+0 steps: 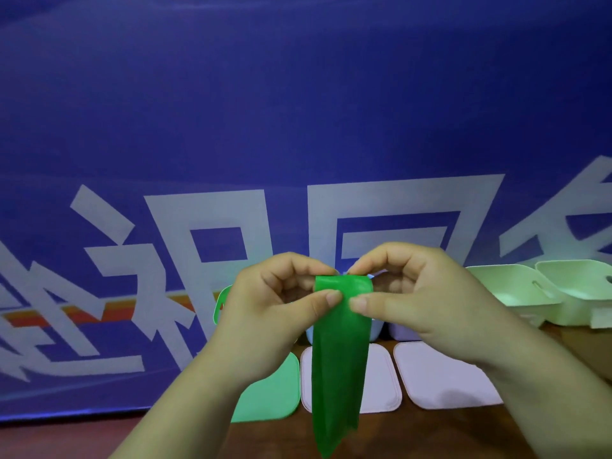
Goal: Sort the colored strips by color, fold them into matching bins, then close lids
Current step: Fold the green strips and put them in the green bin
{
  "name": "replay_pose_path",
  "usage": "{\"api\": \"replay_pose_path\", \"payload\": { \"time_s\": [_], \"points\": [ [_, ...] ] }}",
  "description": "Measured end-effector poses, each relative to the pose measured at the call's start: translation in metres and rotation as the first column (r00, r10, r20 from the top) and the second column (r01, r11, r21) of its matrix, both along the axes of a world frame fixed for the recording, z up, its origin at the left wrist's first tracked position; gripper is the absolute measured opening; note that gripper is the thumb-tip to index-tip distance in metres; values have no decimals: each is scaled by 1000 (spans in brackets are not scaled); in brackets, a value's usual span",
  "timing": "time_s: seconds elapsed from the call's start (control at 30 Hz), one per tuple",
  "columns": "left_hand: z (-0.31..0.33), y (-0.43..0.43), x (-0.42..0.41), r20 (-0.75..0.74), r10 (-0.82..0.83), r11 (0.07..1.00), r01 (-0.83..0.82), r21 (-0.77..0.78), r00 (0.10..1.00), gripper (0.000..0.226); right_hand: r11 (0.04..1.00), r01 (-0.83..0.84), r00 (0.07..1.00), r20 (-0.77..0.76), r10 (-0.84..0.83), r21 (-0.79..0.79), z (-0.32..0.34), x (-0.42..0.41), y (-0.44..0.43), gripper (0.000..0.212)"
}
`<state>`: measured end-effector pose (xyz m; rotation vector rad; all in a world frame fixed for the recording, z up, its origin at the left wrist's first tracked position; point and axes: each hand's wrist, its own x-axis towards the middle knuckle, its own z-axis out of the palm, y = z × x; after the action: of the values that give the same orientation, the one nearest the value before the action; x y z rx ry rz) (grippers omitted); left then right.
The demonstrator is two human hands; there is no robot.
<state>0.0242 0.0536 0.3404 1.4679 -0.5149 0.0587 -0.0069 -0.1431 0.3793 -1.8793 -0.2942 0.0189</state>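
Dangling closest to the lens, the long translucent green strip of thin film hangs from mid-frame down past the bottom edge, its lower end loose. Its top edge is pinched from both sides. The left hand grips the upper left corner between thumb and curled fingers, and the right hand grips the upper right corner the same way, thumb tips nearly meeting across the film. The strip is held in the air above the brown wooden desk.

Three flat, rounded-rectangle lids lie in a row on the desk below the hands. There is a mint green lid at lower centre-left, a pale lilac lid partly behind the strip, and a second pale lid to its right. The open bins behind them are mostly hidden. A mint green bin shows only its looped handle, a light blue bin peeks out beside the strip, and a pale lilac bin sits next to it. Their contents cannot be seen. Two pale green tubs stand at the right of the frame, before a blue banner with white characters.

The task looks midway at best. This strip is picked out but hangs unfolded, likely at its first fold. It has yet to go into the green bin, and all three lids are yet to be closed.
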Motion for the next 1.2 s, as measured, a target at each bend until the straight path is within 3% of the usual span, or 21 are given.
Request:
{"api": "replay_pose_path", "payload": {
  "time_s": [0.33,0.47,0.63,0.93,1.2],
  "points": [
    [-6,27,10,-42,-83,994,80,-68,996,21,988,143,983,105,-148,48,-5,-7,39,28],
    [-11,38,14,-4,-93,994,93,52,996,17,984,176,980,91,-177,25,-6,-7,49,27],
    [-16,51,16,171,-74,966,28,256,982,10,977,210,975,68,-212,33,-8,-8,60,20],
    [-25,52,18,197,-100,967,49,252,975,22,975,207,978,24,-209,82,-13,-6,60,14],
    [-22,51,17,201,-104,965,50,257,974,14,974,219,975,29,-220,56,-13,-9,59,16]
  ]
}}
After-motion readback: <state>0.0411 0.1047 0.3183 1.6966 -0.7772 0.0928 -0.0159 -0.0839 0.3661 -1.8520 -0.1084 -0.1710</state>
